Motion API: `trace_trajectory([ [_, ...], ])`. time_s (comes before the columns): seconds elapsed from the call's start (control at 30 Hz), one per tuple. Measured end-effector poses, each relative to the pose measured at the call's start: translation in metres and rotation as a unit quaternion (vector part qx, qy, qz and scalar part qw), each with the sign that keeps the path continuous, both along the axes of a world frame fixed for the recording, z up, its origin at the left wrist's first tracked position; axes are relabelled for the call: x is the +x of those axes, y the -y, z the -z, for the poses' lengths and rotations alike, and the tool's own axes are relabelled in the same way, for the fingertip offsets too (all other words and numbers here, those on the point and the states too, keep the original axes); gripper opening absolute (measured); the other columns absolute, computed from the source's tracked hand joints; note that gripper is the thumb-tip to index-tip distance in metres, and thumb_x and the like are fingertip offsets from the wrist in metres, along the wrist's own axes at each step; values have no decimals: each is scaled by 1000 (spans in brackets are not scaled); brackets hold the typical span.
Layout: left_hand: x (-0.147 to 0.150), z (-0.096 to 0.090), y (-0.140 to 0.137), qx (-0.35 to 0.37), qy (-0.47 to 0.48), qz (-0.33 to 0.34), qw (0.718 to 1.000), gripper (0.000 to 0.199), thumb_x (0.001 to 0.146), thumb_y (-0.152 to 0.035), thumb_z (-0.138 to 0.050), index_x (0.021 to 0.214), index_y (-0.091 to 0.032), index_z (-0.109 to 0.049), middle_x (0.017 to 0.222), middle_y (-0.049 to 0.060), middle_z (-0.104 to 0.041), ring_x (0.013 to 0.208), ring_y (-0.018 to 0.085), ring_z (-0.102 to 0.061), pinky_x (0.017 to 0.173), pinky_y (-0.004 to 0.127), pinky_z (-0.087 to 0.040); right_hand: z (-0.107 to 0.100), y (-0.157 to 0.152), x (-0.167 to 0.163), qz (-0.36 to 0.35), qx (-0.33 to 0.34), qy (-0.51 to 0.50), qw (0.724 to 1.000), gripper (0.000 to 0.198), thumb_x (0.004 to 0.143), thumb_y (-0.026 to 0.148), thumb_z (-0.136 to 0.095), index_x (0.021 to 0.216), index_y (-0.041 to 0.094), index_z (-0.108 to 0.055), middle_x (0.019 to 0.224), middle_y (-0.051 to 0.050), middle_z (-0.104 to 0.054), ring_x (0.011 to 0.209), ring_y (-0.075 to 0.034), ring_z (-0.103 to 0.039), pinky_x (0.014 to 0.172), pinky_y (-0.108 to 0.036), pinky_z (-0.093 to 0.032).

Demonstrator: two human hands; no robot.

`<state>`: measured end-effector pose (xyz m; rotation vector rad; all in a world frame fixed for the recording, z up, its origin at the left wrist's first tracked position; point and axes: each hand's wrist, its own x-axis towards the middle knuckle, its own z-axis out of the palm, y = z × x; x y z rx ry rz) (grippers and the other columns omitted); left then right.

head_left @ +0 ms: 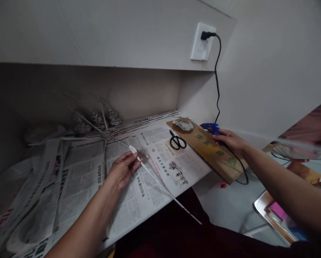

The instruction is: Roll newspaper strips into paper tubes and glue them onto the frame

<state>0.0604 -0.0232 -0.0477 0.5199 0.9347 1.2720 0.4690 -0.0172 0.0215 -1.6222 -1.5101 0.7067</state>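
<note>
Head view: your left hand [125, 168] pinches a thin paper strip [149, 172] between thumb and fingers over the newspaper [133, 206]; its long axis slants from upper left to lower right, beyond the paper's near edge. Your right hand [231, 141] grasps the blue glue gun [210, 127] by the cardboard [216, 159], nozzle pointing left.

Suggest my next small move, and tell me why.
Probably rest the blue glue gun on the cardboard, freeing your right hand to steady the paper stick: only your left hand pinches it, and its long end trails past the table edge.
</note>
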Motion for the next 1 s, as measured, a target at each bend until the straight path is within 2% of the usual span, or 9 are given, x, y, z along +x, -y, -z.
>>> trace_trajectory([
  [0.1,3,1,3,3,-2,10,1000,16,69,-5,-69,82,-11,-61,75,5,-67,67,17,-69,56,19,-56,-7,15,-37,-69,-60,-80,993,39,76,46,-60,101,16,-62,63,1,-51,52,-11,-46,50,-24,-38],
  [0.17,4,0,6,11,-10,22,1000,18,68,-7,-71,83,-11,-62,75,6,-67,67,17,-69,57,20,-56,-9,27,-66,-100,-73,-87,988,40,79,48,-59,101,16,-61,62,1,-49,53,-11,-45,49,-24,-36],
  [0.23,6,-2,10,20,-15,33,999,21,67,-9,-73,85,-11,-63,75,6,-67,65,16,-68,57,21,-56,-8,39,-95,-151,-76,-69,983,36,83,49,-54,98,17,-61,61,1,-49,55,-12,-45,52,-25,-37],
  [0.33,8,-5,13,31,-20,33,999,25,65,-10,-75,87,-12,-64,74,5,-67,62,15,-67,55,21,-55,-1,53,-132,-224,-70,-25,972,33,85,50,-50,80,19,-61,59,-1,-48,57,-13,-44,56,-27,-39],
  [0.43,10,-8,15,44,-15,47,998,27,65,-11,-75,88,-12,-63,76,6,-68,64,16,-67,54,22,-54,10,59,-158,-239,-78,-4,968,34,84,51,-49,75,20,-60,63,-2,-50,57,-14,-46,54,-27,-40],
  [0.6,11,-9,16,46,-11,47,998,30,65,-11,-74,93,-13,-63,78,7,-68,65,18,-68,53,22,-53,23,57,-179,-246,-99,-8,964,30,83,49,-51,92,22,-62,65,-1,-51,56,-13,-46,49,-27,-39],
  [0.77,11,-6,16,59,-18,40,997,33,64,-11,-75,93,-15,-62,76,4,-66,62,16,-67,52,22,-54,22,56,-188,-270,-89,-3,959,29,85,48,-49,94,23,-60,62,0,-47,52,-12,-42,45,-25,-35],
  [1.0,10,-5,14,59,-21,45,997,33,62,-14,-77,92,-15,-62,79,4,-67,61,13,-65,52,21,-54,28,52,-188,-247,-56,31,967,27,87,46,-48,87,22,-59,62,0,-50,54,-12,-44,47,-26,-37],
])
